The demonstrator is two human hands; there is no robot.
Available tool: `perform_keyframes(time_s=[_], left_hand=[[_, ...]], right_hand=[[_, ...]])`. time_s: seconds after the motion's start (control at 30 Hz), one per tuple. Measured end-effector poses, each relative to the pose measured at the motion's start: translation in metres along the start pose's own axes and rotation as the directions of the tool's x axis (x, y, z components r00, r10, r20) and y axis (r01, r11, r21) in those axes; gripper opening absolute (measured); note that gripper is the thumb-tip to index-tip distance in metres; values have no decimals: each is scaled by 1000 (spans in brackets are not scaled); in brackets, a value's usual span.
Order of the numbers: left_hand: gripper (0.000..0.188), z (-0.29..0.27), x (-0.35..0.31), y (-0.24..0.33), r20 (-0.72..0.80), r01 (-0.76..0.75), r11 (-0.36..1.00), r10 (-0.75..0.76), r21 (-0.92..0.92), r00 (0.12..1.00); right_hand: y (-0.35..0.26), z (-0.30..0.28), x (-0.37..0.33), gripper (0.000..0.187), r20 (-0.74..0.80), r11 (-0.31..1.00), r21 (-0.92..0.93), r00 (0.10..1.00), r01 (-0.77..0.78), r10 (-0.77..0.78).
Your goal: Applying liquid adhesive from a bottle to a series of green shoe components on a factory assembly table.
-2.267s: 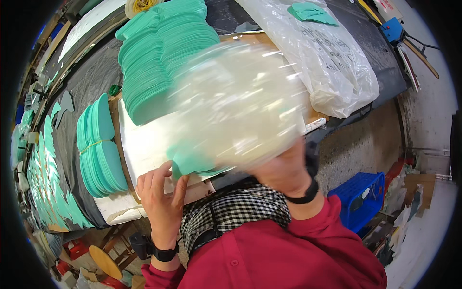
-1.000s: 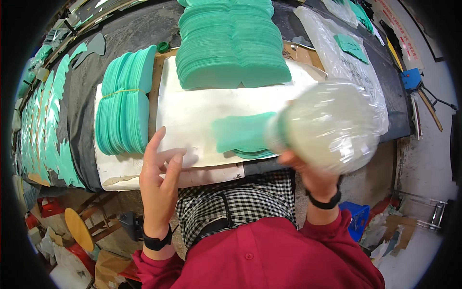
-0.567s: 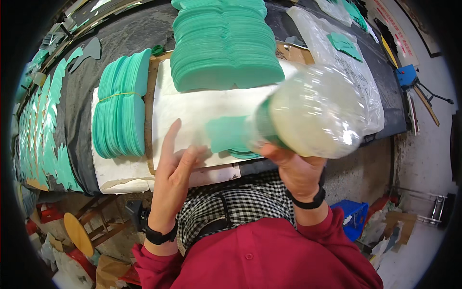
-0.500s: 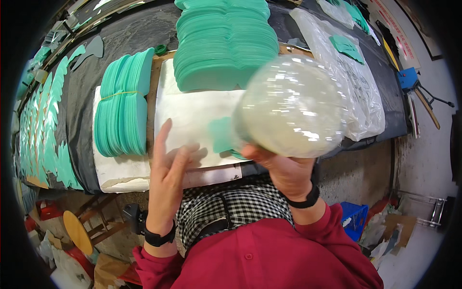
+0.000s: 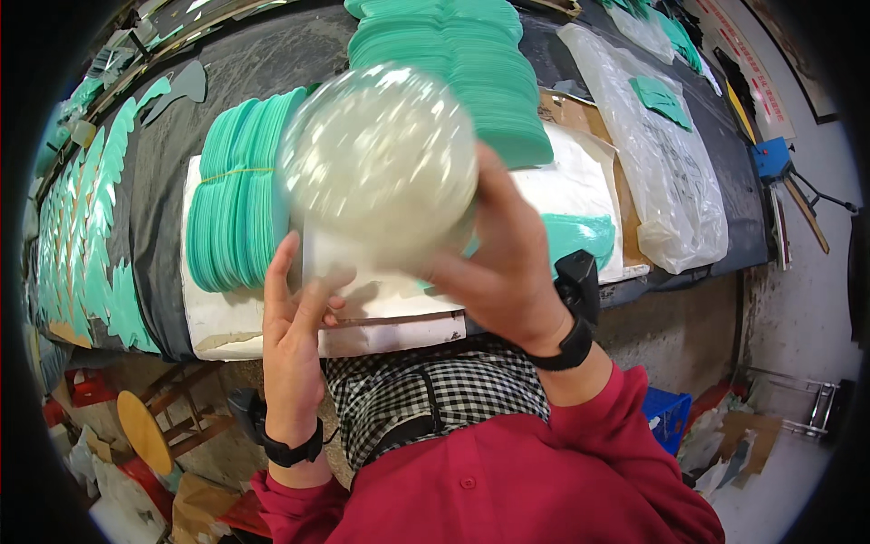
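My right hand grips a round, shiny, translucent whitish object by its right and lower side. The object is raised over the table and blurred by motion, so its exact kind does not show. Below and left of it, my left hand has its fingers apart and holds nothing. Beside those fingers lies a stack of green sheets with a yellow band around it. Behind the round object rises a larger stack of green shaped sheets, partly hidden by it. White paper lies beneath both hands.
To the right of my right hand, loose green sheets lie on the paper. A clear plastic bag carries a small green piece. Green cut-outs cover the left side. A blue clamp-like tool stands at the right edge.
My right hand has swung left with the round object, which now hides part of the large stack. The green sheets on the right have come into sight. My left hand has shifted slightly left.
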State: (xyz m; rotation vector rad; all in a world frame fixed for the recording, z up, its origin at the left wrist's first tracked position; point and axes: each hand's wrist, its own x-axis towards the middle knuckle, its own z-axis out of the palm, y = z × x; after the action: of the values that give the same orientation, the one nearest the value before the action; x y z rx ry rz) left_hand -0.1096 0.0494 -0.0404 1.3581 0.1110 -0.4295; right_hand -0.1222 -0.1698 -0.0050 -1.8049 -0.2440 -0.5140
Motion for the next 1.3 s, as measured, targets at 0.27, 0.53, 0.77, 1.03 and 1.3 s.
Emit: perform_keyframes(time_s=[0.27,0.53,0.77,1.03,1.3], left_hand=[[56,20,1,2,90,83,989,-95,124,991],[57,45,4,9,139,12,950,-58,313,989],[56,43,8,-5,189,92,952,-152,293,970],[51,24,14,-25,233,-44,899,-65,436,970],[48,35,8,-18,202,-43,898,-52,438,978]], right_hand=[[-24,-30,-11,81,-190,927,276,931,-256,313],[-23,-96,-94,74,-95,928,-322,982,-188,166],[-3,-156,-96,60,-665,994,-103,746,-44,-36],[-27,-75,-62,78,-171,939,-325,984,-111,57],[-3,-24,-17,80,-129,986,167,992,11,11]])
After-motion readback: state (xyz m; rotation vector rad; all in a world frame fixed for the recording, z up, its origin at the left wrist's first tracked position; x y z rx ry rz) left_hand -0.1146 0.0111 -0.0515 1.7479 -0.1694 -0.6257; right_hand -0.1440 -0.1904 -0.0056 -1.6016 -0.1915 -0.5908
